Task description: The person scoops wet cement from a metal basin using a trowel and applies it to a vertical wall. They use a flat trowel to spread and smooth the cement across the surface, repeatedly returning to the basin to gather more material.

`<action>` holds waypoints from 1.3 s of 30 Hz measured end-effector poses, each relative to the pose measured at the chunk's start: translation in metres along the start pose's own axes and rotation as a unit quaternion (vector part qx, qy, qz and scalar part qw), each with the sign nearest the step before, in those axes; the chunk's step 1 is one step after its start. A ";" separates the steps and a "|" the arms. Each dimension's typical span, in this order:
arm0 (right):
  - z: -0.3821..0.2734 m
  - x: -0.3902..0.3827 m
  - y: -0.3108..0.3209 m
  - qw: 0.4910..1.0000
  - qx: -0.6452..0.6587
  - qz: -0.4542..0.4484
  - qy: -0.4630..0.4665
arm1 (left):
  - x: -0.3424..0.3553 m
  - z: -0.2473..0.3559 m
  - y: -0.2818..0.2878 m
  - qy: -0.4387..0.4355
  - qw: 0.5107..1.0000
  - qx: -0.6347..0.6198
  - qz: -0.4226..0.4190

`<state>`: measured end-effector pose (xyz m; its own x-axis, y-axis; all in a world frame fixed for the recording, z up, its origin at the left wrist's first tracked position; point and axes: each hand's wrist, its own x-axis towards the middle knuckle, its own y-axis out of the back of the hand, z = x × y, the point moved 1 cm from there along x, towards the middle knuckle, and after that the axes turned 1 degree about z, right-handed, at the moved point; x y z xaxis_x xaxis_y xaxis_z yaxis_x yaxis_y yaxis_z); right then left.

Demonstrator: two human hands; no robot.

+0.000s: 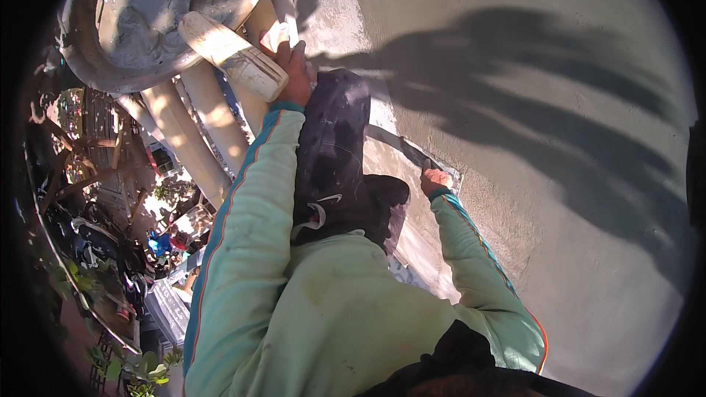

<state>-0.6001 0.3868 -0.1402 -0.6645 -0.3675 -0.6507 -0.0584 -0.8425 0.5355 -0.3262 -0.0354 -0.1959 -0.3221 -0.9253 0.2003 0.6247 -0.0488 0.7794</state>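
My right hand (438,179) is closed on a plastering trowel (416,154), whose dark narrow blade lies along the freshly smoothed grey wall (515,198). Further up and to the left, my left hand (293,73) is beside the bamboo poles (220,119), just above my bent knee. Its fingers are curled, and I cannot make out what they hold. Close to that hand, a pale cut length of bamboo (237,57) juts over the rim of a round basin (82,51). Wet grey mortar (147,11) fills the basin.
Several bamboo poles run below the basin. Down at the left lie cluttered items, among them a blue object (158,242), pale stacked pieces (168,309) and green leaves (151,367). Broad leaf-shaped shadows fall across the wall.
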 end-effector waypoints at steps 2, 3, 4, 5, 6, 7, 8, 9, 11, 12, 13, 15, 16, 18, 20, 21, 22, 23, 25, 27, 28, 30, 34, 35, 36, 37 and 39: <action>0.028 -0.030 0.002 0.997 -0.033 -0.005 0.065 | -0.003 0.001 -0.001 0.002 1.000 0.027 -0.010; 0.035 -0.043 0.015 0.998 -0.019 0.005 0.063 | -0.002 0.003 0.004 -0.006 1.000 0.013 -0.011; 0.032 -0.059 0.043 0.998 0.003 0.035 0.056 | -0.002 0.004 0.010 -0.013 1.000 0.002 -0.012; 0.027 -0.073 0.074 0.996 0.023 0.067 0.051 | 0.000 0.003 0.016 -0.018 1.000 -0.007 -0.011; 0.026 -0.081 0.093 0.992 0.040 0.111 0.039 | -0.004 -0.004 0.008 -0.021 0.999 0.030 -0.013; 0.021 -0.087 0.108 0.986 0.062 0.152 0.024 | -0.002 -0.001 0.008 -0.015 0.999 0.034 -0.026; 0.016 -0.092 0.125 0.971 0.101 0.211 0.042 | -0.002 0.001 0.010 -0.008 0.999 0.039 -0.037; 0.009 -0.102 0.147 0.952 0.125 0.272 0.058 | -0.001 0.008 0.015 -0.003 0.998 0.042 -0.051; -0.008 -0.119 0.187 0.899 0.172 0.392 0.090 | 0.006 0.022 0.029 0.015 0.992 0.048 -0.115; -0.014 -0.121 0.198 0.865 0.173 0.459 0.108 | 0.006 0.022 0.025 0.018 0.992 0.046 -0.116; -0.022 -0.122 0.209 0.851 0.162 0.488 0.110 | 0.005 0.021 0.024 0.023 0.992 0.045 -0.119; -0.037 -0.125 0.232 0.822 0.138 0.541 0.111 | 0.007 0.028 0.032 0.046 0.987 -0.097 -0.123; -0.044 -0.133 0.244 0.812 0.123 0.559 0.111 | 0.003 0.044 0.046 0.034 0.976 -0.163 -0.141; -0.049 -0.139 0.249 0.793 0.151 0.576 0.131 | -0.018 0.091 0.069 0.002 0.932 -0.299 -0.202; -0.054 -0.145 0.254 0.762 0.174 0.604 0.155 | -0.051 0.141 0.086 0.036 0.793 -0.520 -0.315; -0.060 -0.151 0.259 0.747 0.182 0.617 0.169 | -0.063 0.156 0.093 0.092 0.653 -0.655 -0.370; -0.064 -0.154 0.263 0.732 0.189 0.629 0.180 | -0.067 0.170 0.103 0.125 0.582 -0.712 -0.373; -0.066 -0.156 0.264 0.723 0.191 0.638 0.184 | -0.068 0.186 0.114 0.156 0.504 -0.762 -0.376; -0.072 -0.160 0.264 0.706 0.194 0.654 0.190 | -0.069 0.188 0.117 0.188 0.433 -0.800 -0.371; -0.076 -0.162 0.254 0.721 0.207 0.634 0.189 | -0.066 0.181 0.104 0.188 0.455 -0.790 -0.366; -0.079 -0.162 0.246 0.728 0.211 0.624 0.189 | -0.064 0.184 0.100 0.167 0.473 -0.784 -0.366; -0.083 -0.166 0.232 0.746 0.220 0.593 0.208 | -0.060 0.171 0.087 0.002 0.688 -0.636 -0.350; -0.088 -0.192 0.184 0.744 0.298 0.514 0.305 | -0.058 0.149 0.044 0.077 0.729 -0.592 -0.336; -0.088 -0.199 0.167 0.759 0.332 0.472 0.301 | -0.058 0.138 0.027 0.128 0.726 -0.583 -0.343; -0.086 -0.200 0.143 0.785 0.352 0.447 0.244 | -0.054 0.143 0.025 0.019 0.805 -0.505 -0.310; -0.083 -0.199 0.116 0.808 0.368 0.422 0.185 | -0.050 0.150 0.023 -0.080 0.871 -0.413 -0.253; -0.080 -0.194 0.066 0.809 0.398 0.423 0.093 | -0.057 0.144 -0.015 -0.078 0.891 -0.399 -0.200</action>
<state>-0.4159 0.3709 -0.0215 -0.5985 -0.7950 0.0987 -0.1529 0.2344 0.9601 -0.4199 0.0721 -0.1336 -0.6893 -0.7128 0.1296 0.7243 -0.6733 0.1488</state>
